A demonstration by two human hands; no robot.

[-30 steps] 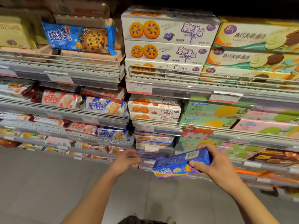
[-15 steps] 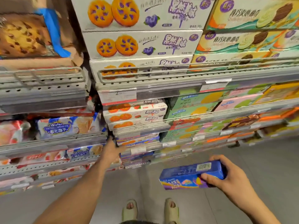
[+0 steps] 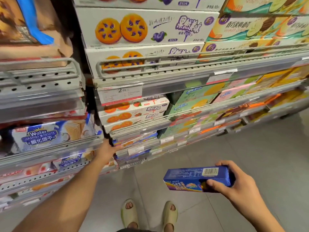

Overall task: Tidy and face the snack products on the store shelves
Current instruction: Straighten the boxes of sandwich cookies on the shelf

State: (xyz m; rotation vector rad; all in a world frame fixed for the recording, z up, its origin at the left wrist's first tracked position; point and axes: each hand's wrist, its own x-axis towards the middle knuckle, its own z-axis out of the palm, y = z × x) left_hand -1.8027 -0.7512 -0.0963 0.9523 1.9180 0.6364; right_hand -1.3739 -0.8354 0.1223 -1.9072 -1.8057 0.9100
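Grey tiled floor [image 3: 250,164] is lying under our feet beside metal shelves [image 3: 167,76]. Our right hand [image 3: 237,186] is gripping a blue box [image 3: 195,179]; our left hand [image 3: 107,152] is reaching into stacked boxes [image 3: 135,141], fingers hidden, so its grasp we cannot tell.

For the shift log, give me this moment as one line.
left hand reaching into lower shelf boxes | right hand grips blue box | box unshelved

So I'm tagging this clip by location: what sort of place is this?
A shop's snack aisle: tiered shelves stacked with biscuit boxes, and price tags along the shelf edges.
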